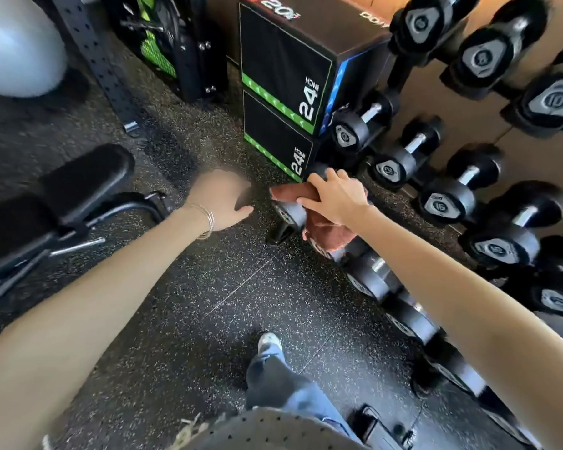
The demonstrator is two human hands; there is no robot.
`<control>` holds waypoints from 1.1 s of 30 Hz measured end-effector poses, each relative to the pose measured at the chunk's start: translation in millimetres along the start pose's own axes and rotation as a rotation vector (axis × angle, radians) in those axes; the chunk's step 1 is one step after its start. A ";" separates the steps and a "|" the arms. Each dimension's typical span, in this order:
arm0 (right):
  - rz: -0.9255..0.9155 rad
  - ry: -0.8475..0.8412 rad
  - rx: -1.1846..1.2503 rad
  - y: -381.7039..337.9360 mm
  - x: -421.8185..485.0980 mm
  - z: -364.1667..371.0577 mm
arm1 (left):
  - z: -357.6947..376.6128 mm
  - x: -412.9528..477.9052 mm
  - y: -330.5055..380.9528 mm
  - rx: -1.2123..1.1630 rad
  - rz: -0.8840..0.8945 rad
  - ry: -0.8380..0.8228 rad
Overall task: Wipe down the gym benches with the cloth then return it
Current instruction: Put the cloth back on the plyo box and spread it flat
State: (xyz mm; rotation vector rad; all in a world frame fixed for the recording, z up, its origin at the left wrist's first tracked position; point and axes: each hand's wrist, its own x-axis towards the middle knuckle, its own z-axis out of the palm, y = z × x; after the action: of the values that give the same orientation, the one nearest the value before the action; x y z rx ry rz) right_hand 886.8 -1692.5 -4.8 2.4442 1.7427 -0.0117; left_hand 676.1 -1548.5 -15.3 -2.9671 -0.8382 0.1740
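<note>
Head view, right hand [337, 198] fingers [317, 183] gripping cloth [329, 236] draped over dumbbell [290, 215], left hand [221, 199] blurred, state unclear

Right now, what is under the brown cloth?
The cloth, gripped by the right hand, drapes over a dumbbell at the end of the bottom row. Its grey end face shows; the cloth and hand cover its handle.

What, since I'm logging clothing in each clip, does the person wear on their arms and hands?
Both arms are bare, with no sleeves in view. Several thin silver bangles circle the wrist of the left hand. The right hand shows no glove or watch.
</note>
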 end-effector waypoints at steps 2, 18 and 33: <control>-0.016 -0.002 -0.002 6.5 30.9 -4.7 | -5.6 25.8 -10.0 0.001 -0.021 0.002; -0.034 -0.062 -0.001 19.6 225.5 1.0 | 15.8 182.3 -113.6 -0.041 -0.014 -0.051; 0.144 -0.044 0.054 6.0 399.2 -11.5 | -2.5 354.6 -243.4 0.017 0.209 -0.012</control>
State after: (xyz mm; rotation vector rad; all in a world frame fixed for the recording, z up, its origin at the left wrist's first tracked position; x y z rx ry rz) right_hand 1023.0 -1317.7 -27.5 2.5810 1.5644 -0.0978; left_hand 850.4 -1155.4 -26.1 -3.0358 -0.5232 0.2071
